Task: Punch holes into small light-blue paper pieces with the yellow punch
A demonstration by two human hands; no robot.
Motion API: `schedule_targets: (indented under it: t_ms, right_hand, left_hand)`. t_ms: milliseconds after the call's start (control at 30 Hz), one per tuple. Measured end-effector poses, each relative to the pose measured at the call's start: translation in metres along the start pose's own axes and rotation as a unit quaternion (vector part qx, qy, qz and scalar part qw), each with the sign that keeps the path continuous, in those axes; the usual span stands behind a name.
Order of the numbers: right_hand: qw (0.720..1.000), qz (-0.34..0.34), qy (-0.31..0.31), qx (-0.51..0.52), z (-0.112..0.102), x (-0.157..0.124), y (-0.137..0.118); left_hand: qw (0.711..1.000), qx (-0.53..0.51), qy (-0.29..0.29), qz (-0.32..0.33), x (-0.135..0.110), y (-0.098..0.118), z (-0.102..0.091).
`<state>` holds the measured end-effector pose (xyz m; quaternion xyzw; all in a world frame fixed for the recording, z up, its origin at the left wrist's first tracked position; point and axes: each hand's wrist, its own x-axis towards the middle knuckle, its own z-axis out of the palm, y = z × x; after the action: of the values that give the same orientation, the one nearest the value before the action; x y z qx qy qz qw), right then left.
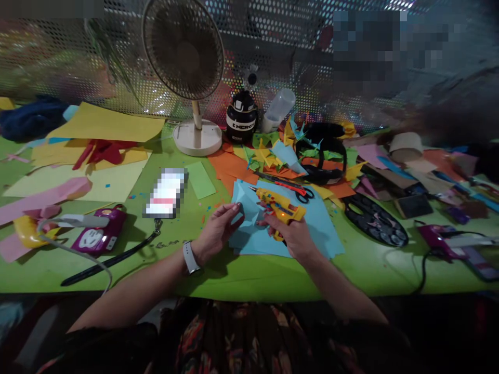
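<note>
In my right hand (297,235) is a yellow hot glue gun (283,205), its nozzle pointing up and left over the blue paper; a small orange light glows on its side. My left hand (219,228), with a watch on its wrist, is closed in a pinch at a folded piece of light blue paper (249,209). Beneath both hands lie light blue sheets (317,228). Scissors with red and black handles (302,192) rest along the sheets' far edge.
Behind stand a fan (197,137), a black bottle (241,119) and a pile of folded paper pieces (268,156). A phone (166,193) and a purple power socket (99,231) lie left. A black palette-shaped tray (376,221) and another purple socket (440,239) sit right.
</note>
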<state>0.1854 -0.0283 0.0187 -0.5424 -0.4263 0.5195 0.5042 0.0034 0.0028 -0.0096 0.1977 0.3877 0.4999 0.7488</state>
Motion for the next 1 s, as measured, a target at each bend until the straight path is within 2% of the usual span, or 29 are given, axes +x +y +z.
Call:
schedule_targets:
  t_ms: [167, 233, 300, 367, 433, 500, 567, 600, 667, 767, 867, 1000]
  right_hand:
    - [0.996, -0.027, 0.036, -0.072, -0.001, 0.0, -0.014]
    - [0.994, -0.038, 0.044, -0.093, -0.005, 0.002, -0.019]
    - [0.992, -0.042, 0.038, -0.11, -0.01, 0.004, -0.023]
    - [0.992, -0.037, 0.027, -0.119, -0.013, 0.006, -0.025]
    - [0.991, -0.028, 0.018, -0.127, -0.015, 0.008, -0.026]
    - [0.991, -0.026, 0.01, -0.133, -0.016, 0.009, -0.026]
    - [0.989, -0.032, 0.006, -0.142, -0.017, 0.01, -0.026]
    - [0.989, -0.034, 0.004, -0.145, -0.018, 0.01, -0.025]
    - [0.988, -0.031, -0.004, -0.149, -0.019, 0.011, -0.024]
    - [0.988, -0.019, -0.021, -0.149, -0.019, 0.012, -0.021]
    - [0.989, -0.016, -0.03, -0.147, -0.018, 0.012, -0.019]
    - [0.991, -0.032, -0.012, -0.132, -0.019, 0.011, -0.016]
  left_hand:
    - [0.997, 0.068, -0.042, 0.002, -0.004, -0.003, 0.0]
    - [0.99, 0.114, -0.066, 0.044, -0.004, 0.0, 0.0]
    - [0.976, 0.161, -0.096, 0.113, -0.004, 0.006, 0.0]
    - [0.948, 0.226, -0.134, 0.178, -0.004, 0.015, -0.001]
    - [0.906, 0.317, -0.174, 0.219, -0.003, 0.022, -0.003]
    - [0.859, 0.404, -0.207, 0.236, -0.003, 0.027, -0.005]
    - [0.829, 0.456, -0.219, 0.238, -0.003, 0.029, -0.006]
    - [0.824, 0.467, -0.221, 0.233, -0.003, 0.029, -0.007]
    - [0.832, 0.461, -0.235, 0.199, -0.004, 0.029, -0.008]
    - [0.857, 0.424, -0.281, 0.083, -0.005, 0.031, -0.01]
    - [0.868, 0.381, -0.319, -0.011, -0.003, 0.034, -0.01]
    - [0.877, 0.317, -0.357, -0.05, 0.002, 0.035, -0.011]
